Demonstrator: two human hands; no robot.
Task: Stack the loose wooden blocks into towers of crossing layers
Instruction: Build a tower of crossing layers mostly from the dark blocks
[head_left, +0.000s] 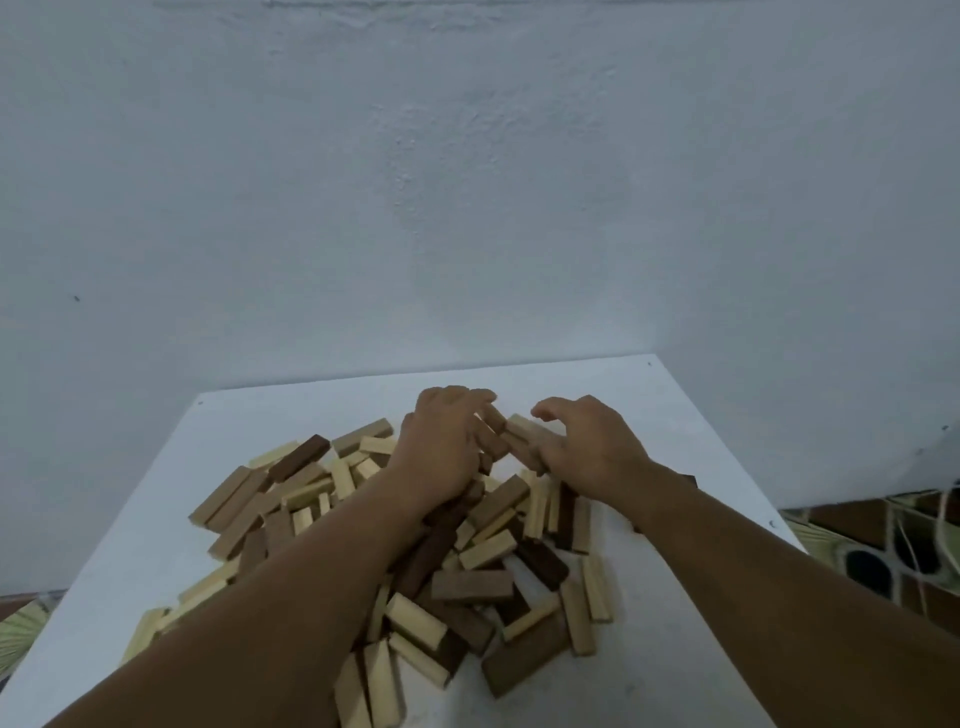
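Reaching across a white rectangular tabletop (675, 415), a person's two bare hands meet at the far edge of a loose heap of rectangular wooden blocks (415, 561) in pale, tan and dark brown wood. The left hand (441, 441) curls its fingers around one or two small tan blocks (493, 421), though motion blur leaves the exact count unclear. The right hand (587, 441) presses against a short cluster of tan blocks (524, 436) held between the two hands, its thumb and fingers bent around them. Both forearms stretch over the heap and hide much of its middle. Blocks lie scattered in every direction across the table's centre and near left side, several dozen in all, too jumbled to count exactly; no finished tower shows. One dark brown block (298, 457) rests atop lighter ones at the left of the heap. Behind the table rises a plain pale blue-grey wall (467, 182). At the right edge sits a patterned green and brown fabric (883, 545), well apart from the blocks.
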